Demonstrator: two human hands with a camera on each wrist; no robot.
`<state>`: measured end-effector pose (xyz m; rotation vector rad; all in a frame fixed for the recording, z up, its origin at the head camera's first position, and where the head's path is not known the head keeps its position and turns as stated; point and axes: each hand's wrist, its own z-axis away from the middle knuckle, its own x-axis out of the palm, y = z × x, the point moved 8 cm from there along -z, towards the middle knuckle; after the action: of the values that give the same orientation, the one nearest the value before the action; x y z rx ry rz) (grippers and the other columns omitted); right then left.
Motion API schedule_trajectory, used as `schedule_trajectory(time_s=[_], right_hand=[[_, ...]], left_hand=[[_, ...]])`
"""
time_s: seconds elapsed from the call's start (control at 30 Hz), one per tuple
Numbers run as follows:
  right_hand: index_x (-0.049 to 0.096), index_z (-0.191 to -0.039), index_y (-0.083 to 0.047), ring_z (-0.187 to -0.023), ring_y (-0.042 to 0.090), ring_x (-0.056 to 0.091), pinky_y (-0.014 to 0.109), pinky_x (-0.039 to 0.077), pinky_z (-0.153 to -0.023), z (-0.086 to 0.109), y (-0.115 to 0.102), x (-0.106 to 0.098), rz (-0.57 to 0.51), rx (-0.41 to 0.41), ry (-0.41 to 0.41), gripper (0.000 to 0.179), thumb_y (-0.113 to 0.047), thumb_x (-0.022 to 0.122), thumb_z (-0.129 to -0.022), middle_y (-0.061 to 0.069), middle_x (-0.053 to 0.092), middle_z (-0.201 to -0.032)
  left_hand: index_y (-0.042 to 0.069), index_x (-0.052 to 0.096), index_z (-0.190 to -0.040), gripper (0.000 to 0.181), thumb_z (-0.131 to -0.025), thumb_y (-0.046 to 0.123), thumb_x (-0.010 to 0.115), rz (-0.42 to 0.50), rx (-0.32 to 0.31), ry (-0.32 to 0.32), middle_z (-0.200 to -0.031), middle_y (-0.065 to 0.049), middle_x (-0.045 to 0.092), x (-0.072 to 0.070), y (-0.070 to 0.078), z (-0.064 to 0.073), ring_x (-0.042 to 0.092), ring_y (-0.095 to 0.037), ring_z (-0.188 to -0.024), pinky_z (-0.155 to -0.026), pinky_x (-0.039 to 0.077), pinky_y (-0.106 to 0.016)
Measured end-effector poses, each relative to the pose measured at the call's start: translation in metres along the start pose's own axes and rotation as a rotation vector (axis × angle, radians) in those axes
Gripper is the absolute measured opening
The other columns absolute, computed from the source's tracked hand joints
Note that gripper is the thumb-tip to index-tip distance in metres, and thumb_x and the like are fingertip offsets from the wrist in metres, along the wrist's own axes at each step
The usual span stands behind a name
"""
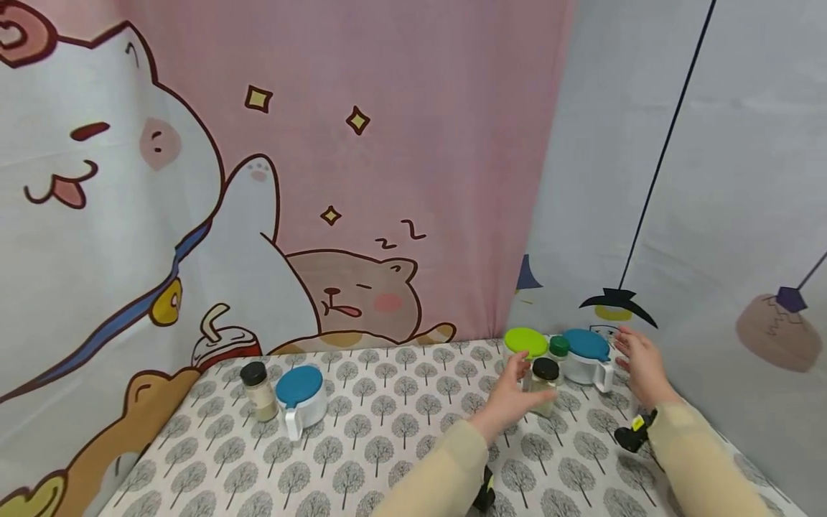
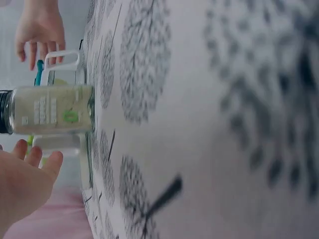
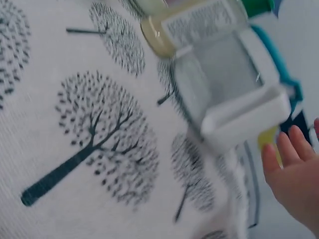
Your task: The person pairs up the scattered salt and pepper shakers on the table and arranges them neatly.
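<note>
My left hand (image 1: 507, 402), fingers spread and holding nothing, is beside a glass spice jar with a black cap (image 1: 545, 370). In the left wrist view this jar (image 2: 55, 109) shows pale contents and a printed label, with the fingertips close to its side. My right hand (image 1: 645, 370) has loosely extended fingers to the right of a white-handled container with a blue lid (image 1: 586, 346). The right wrist view shows that hand empty (image 3: 299, 184), near the container's white handle (image 3: 246, 119). Between the containers stands a green-capped jar (image 1: 559, 346); a lime-lidded container (image 1: 525, 341) is partly hidden behind my left hand.
At the table's left stand another black-capped jar (image 1: 260, 395) and a second blue-lidded container (image 1: 302, 391) with its handle toward me. A tree-print cloth (image 1: 362, 459) covers the table. Cartoon curtains (image 1: 413, 143) hang along the back and right edges.
</note>
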<state>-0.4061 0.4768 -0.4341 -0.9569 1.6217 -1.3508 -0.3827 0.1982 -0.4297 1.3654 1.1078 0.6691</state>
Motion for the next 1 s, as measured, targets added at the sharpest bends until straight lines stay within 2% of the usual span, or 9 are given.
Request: schedule_trajectory(time_s=[0.2,0.3,0.4,0.43,0.47,0.63,0.77,0.87,1.0], right_hand=[[-0.002,-0.156,-0.019,-0.147,0.021,0.001,0.031,0.03,-0.104,-0.003,0.037,0.008,-0.291,0.163,-0.191,0.058,-0.019,0.028,-0.106,0.005,-0.008,-0.161],[-0.006,-0.155,-0.018,-0.138,0.012,0.029,0.021,0.037,-0.095,-0.001,0.045,0.013,-0.374,0.188,-0.291,0.064,-0.013,0.034,-0.106,0.006,-0.017,-0.159],[-0.008,-0.155,-0.017,-0.11,-0.003,0.048,0.018,0.041,-0.085,0.001,0.048,0.013,-0.402,0.173,-0.344,0.07,-0.012,0.041,-0.105,0.01,-0.02,-0.158],[-0.01,-0.155,-0.015,-0.1,-0.007,0.05,0.018,0.042,-0.084,0.001,0.048,0.013,-0.395,0.156,-0.367,0.072,-0.011,0.042,-0.104,0.012,-0.02,-0.158],[-0.011,-0.154,-0.014,-0.099,-0.008,0.05,0.018,0.043,-0.084,0.002,0.047,0.014,-0.383,0.142,-0.385,0.074,-0.009,0.043,-0.104,0.015,-0.021,-0.157],[-0.018,-0.151,-0.008,-0.11,-0.008,0.047,0.016,0.043,-0.09,0.003,0.048,0.018,-0.262,0.09,-0.459,0.081,-0.004,0.047,-0.102,0.025,-0.02,-0.154],[-0.022,-0.149,-0.01,-0.142,0.019,0.021,0.017,0.043,-0.093,-0.002,0.054,0.017,-0.194,0.128,-0.45,0.087,-0.008,0.051,-0.101,0.025,-0.02,-0.154],[-0.025,-0.148,-0.01,-0.143,0.039,0.0,0.022,0.041,-0.099,-0.004,0.057,0.017,-0.119,0.138,-0.452,0.091,-0.01,0.053,-0.101,0.028,-0.019,-0.153],[-0.024,-0.149,-0.006,-0.141,0.047,0.001,0.046,0.028,-0.11,-0.005,0.055,0.02,0.053,0.102,-0.473,0.097,-0.017,0.059,-0.098,0.034,-0.011,-0.153]], left_hand=[[0.028,0.038,-0.146,0.081,-0.078,0.03,0.083,-0.004,-0.014,0.026,-0.14,0.007,0.048,0.005,-0.001,0.002,0.043,-0.019,-0.13,-0.105,0.034,-0.048],[0.027,0.04,-0.146,0.082,-0.077,0.03,0.083,-0.006,-0.002,0.035,-0.138,0.008,0.049,0.005,-0.003,0.002,0.044,-0.019,-0.129,-0.105,0.035,-0.048],[0.027,0.041,-0.144,0.08,-0.076,0.032,0.084,-0.022,0.012,0.037,-0.135,0.012,0.05,0.006,-0.005,-0.001,0.045,-0.017,-0.127,-0.104,0.036,-0.046],[0.027,0.042,-0.144,0.08,-0.076,0.032,0.084,-0.033,0.017,0.037,-0.134,0.013,0.051,0.006,-0.005,-0.001,0.046,-0.016,-0.126,-0.105,0.036,-0.046],[0.026,0.042,-0.144,0.079,-0.077,0.032,0.083,-0.043,0.023,0.035,-0.133,0.013,0.051,0.006,-0.005,-0.002,0.046,-0.016,-0.126,-0.105,0.035,-0.045],[0.026,0.042,-0.145,0.08,-0.077,0.033,0.084,-0.098,0.036,0.033,-0.133,0.014,0.051,0.005,-0.004,-0.003,0.046,-0.014,-0.126,-0.106,0.035,-0.045],[0.027,0.042,-0.145,0.082,-0.075,0.037,0.084,-0.143,0.04,0.036,-0.134,0.015,0.051,0.005,-0.002,-0.005,0.045,-0.012,-0.126,-0.105,0.035,-0.044],[0.027,0.042,-0.145,0.083,-0.074,0.039,0.084,-0.175,0.043,0.034,-0.134,0.015,0.05,0.006,-0.001,-0.006,0.045,-0.012,-0.125,-0.105,0.036,-0.042],[0.026,0.043,-0.145,0.083,-0.074,0.041,0.084,-0.209,0.032,0.038,-0.133,0.016,0.05,0.006,-0.001,-0.007,0.043,-0.012,-0.126,-0.104,0.036,-0.041]])
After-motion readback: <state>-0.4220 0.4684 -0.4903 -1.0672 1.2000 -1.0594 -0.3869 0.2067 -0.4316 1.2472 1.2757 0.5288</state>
